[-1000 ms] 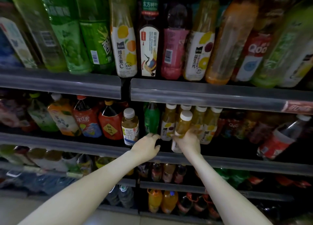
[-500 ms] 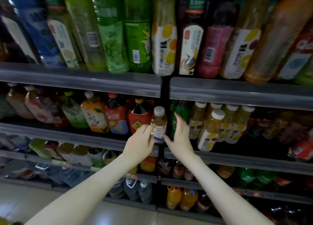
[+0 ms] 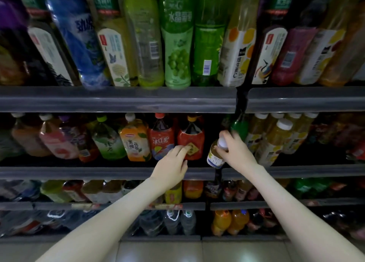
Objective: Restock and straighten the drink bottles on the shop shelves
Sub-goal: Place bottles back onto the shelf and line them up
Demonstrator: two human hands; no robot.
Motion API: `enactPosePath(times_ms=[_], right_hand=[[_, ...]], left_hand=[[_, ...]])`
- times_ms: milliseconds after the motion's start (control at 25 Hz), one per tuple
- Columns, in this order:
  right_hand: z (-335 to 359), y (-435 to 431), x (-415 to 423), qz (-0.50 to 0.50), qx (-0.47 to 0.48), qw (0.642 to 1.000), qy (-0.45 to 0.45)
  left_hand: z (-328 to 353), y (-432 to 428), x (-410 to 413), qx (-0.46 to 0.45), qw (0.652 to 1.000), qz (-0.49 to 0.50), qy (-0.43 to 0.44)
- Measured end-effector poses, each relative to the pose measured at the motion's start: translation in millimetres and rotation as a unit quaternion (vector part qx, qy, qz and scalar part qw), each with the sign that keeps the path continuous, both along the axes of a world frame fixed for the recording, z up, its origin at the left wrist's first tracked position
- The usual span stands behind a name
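Note:
A small amber tea bottle [image 3: 215,157] with a white cap and white label stands tilted at the front of the second shelf [image 3: 98,172]. My right hand [image 3: 235,151] grips it around the neck and cap. My left hand [image 3: 171,169] reaches to the red-labelled dark tea bottle [image 3: 190,141], fingertips touching its lower label, holding nothing. Left of it stand a red iced-tea bottle [image 3: 161,137] and an orange-labelled tea bottle [image 3: 135,139]. A green bottle [image 3: 239,126] sits just behind my right hand.
Several yellow juice bottles [image 3: 276,141] with white caps stand right of my right hand. The top shelf [image 3: 118,99] carries tall green, blue and yellow bottles. Lower shelves hold more bottles, orange ones [image 3: 229,220] near the pale tiled floor [image 3: 197,252].
The view shifted left. My right hand left the yellow juice bottles and took hold of the small amber tea bottle, tilting it. My left hand moved off that bottle to the red-labelled one.

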State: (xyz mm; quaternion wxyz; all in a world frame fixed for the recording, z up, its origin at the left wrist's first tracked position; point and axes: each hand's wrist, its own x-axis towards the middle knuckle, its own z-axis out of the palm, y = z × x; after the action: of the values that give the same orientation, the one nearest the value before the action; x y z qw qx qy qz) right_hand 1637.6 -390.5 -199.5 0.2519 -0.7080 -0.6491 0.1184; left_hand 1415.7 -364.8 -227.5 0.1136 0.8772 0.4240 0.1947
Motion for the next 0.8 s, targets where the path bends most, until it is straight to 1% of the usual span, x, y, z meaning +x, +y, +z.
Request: enactPosePath(times_ms=[40,160,240,280,360,440,480,560,680,800], right_hand=[[0.5,-13.2,-2.9,-0.001,0.018,1.000,0.006],[16.6,-41.0,-11.9,-0.007,0.116,0.993,-0.013],[38.8,-52.2,-20.4,0.022,0.144,0.989,-0.018],[47.7,-57.8,-25.7,0.045,0.131,0.990,-0.008],[52.3,-68.6,-38.8,0.083,0.068,0.994,0.031],[34.6,-78.1,-58.8,0.101,0.004,0.993,0.053],[19.9,-81.7,-71.4,0.110,-0.029,0.992,0.054],[-14.5,-84.9,-104.5,0.138,-0.098,0.985,0.041],[-60.1,-87.5,-168.2,0.201,-0.191,0.961,0.006],[-98.1,-85.7,-243.6,0.255,-0.239,0.936,-0.028]], left_hand=[[1.5,-1.6,4.2,-0.009,1.000,-0.012,-0.003],[5.5,-13.0,16.5,-0.032,0.998,-0.042,-0.040],[4.1,-24.9,20.0,-0.063,0.995,-0.051,-0.057],[1.8,-32.5,19.9,-0.093,0.992,-0.051,-0.065],[-2.6,-52.3,13.8,-0.187,0.977,-0.041,-0.097],[-15.2,-73.9,-4.4,-0.267,0.957,-0.010,-0.116],[-24.5,-86.2,-18.5,-0.289,0.951,0.018,-0.108],[-49.9,-110.7,-57.6,-0.304,0.945,0.082,-0.085],[-89.2,-147.7,-131.6,-0.345,0.921,0.175,-0.057],[-128.6,-177.6,-214.5,-0.374,0.892,0.251,-0.025]])
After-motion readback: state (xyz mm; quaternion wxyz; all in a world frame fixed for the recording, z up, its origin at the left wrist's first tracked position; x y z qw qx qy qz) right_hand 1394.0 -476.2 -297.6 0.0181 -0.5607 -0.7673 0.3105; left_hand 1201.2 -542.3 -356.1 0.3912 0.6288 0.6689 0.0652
